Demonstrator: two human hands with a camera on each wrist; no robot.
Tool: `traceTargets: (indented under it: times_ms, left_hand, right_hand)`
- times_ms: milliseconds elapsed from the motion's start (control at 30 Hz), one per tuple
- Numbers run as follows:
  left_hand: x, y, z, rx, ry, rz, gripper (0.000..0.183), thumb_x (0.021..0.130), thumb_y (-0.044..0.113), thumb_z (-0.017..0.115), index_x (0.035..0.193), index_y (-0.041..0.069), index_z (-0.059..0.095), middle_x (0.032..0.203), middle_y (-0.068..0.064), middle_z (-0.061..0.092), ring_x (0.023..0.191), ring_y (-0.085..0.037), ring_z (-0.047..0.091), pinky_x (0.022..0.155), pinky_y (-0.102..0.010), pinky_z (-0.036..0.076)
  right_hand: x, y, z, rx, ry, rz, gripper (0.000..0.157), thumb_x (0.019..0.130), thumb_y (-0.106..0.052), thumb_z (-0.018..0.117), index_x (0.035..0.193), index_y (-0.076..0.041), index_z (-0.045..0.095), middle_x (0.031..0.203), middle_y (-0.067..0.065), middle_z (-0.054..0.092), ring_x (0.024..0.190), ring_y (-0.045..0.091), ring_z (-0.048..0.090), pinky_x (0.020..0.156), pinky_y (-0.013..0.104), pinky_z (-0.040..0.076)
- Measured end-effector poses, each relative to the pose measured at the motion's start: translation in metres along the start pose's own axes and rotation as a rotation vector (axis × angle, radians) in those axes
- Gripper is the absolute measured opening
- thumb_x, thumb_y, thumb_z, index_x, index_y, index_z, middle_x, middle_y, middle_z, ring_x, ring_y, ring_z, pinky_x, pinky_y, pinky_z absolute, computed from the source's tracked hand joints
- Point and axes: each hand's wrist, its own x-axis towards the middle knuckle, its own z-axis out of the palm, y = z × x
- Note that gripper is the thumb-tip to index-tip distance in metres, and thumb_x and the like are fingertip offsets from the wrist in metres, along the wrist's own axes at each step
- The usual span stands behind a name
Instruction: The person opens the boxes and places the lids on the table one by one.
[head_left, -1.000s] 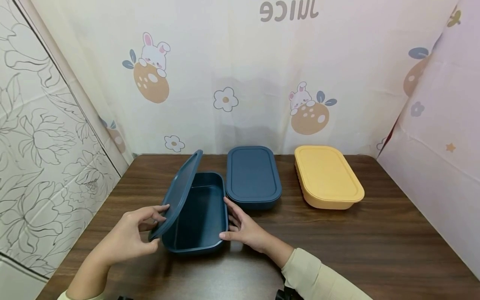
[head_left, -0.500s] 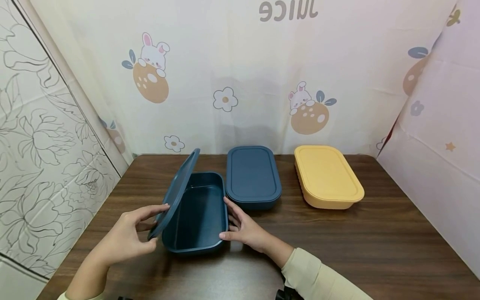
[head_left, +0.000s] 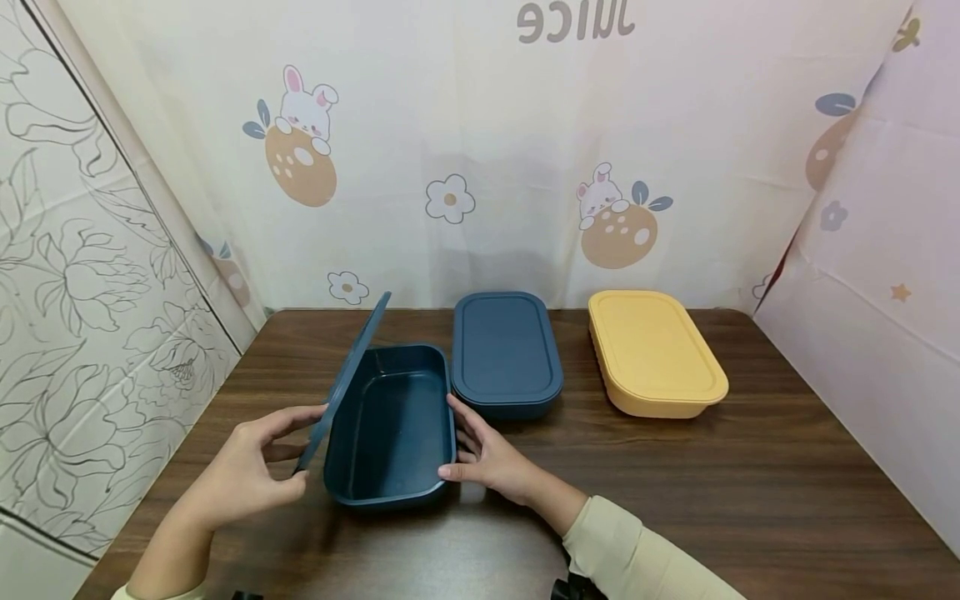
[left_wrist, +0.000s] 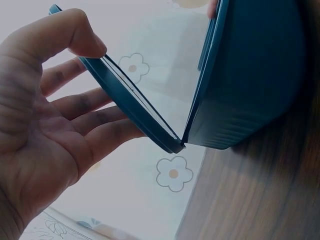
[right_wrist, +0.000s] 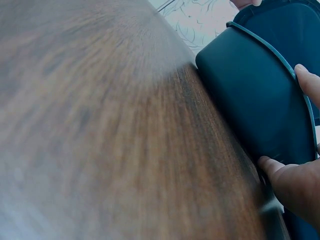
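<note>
An uncovered dark blue lunch box rests on the table, and its inside shows nothing in it. Its blue lid stands steeply tilted along the box's left side. My left hand pinches the lid's near edge, thumb on one face and fingers behind the other. In the left wrist view the lid's lower end meets the box's rim. My right hand rests against the box's right wall, with thumb and index fingertip at the rim. The right wrist view shows another fingertip low on the outer wall.
A second blue lunch box with its lid on stands just right of the uncovered one. Farther right is a lidded yellow lunch box. A patterned curtain hangs behind the brown wooden table.
My left hand has moved slightly left and tipped the lid more upright, away from the box's opening. More of the inside shows. The right hand and the box have stayed in place.
</note>
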Motion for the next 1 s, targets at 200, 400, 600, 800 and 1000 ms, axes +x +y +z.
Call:
traceTargets:
  times_ms: [200,400,600,800,1000]
  left_hand:
    - [-0.0012,-0.0021,-0.0014,-0.010,0.015,-0.019,0.075,0.062,-0.023,0.069,0.130,0.007,0.057,0.124,-0.018,0.061,0.114,-0.006,0.057,0.076,-0.028,0.057]
    - [-0.0030,-0.0045,-0.0021,-0.021,0.041,-0.029,0.073,0.063,-0.023,0.070,0.130,0.002,0.056,0.124,-0.018,0.061,0.117,-0.003,0.054,0.075,-0.028,0.057]
    - [-0.0046,-0.0053,-0.0039,-0.047,0.055,-0.021,0.072,0.064,-0.023,0.070,0.130,0.001,0.054,0.126,-0.002,0.061,0.116,-0.003,0.055,0.075,-0.027,0.057]
    - [-0.0058,-0.0071,-0.0048,-0.061,0.066,-0.027,0.069,0.066,-0.023,0.069,0.130,-0.002,0.054,0.125,0.005,0.060,0.113,-0.010,0.059,0.077,-0.026,0.056]
    - [-0.0076,-0.0096,-0.0061,-0.131,0.066,-0.032,0.067,0.066,-0.027,0.065,0.129,-0.008,0.051,0.122,0.003,0.062,0.109,-0.014,0.062,0.078,-0.027,0.056]
  right_hand:
    - [-0.0007,-0.0012,0.0007,-0.002,0.006,0.005,0.093,0.090,-0.012,0.072,0.158,-0.025,0.009,0.162,0.014,0.002,0.147,0.033,0.011,0.113,0.045,0.027]
    - [-0.0008,-0.0013,0.0008,0.002,0.006,0.008,0.093,0.090,-0.012,0.071,0.158,-0.023,0.008,0.162,0.015,0.001,0.147,0.034,0.010,0.113,0.046,0.027]
    - [-0.0001,-0.0010,0.0005,0.001,0.006,0.004,0.093,0.090,-0.012,0.072,0.158,-0.024,0.009,0.162,0.015,0.001,0.147,0.035,0.009,0.114,0.046,0.026]
    - [-0.0003,-0.0005,0.0007,-0.004,0.009,0.004,0.094,0.089,-0.013,0.072,0.158,-0.024,0.009,0.162,0.015,0.001,0.147,0.035,0.010,0.113,0.045,0.027]
    - [0.0003,0.0004,0.0010,-0.010,0.015,0.005,0.095,0.088,-0.015,0.074,0.158,-0.024,0.009,0.162,0.014,0.002,0.147,0.034,0.010,0.113,0.045,0.028]
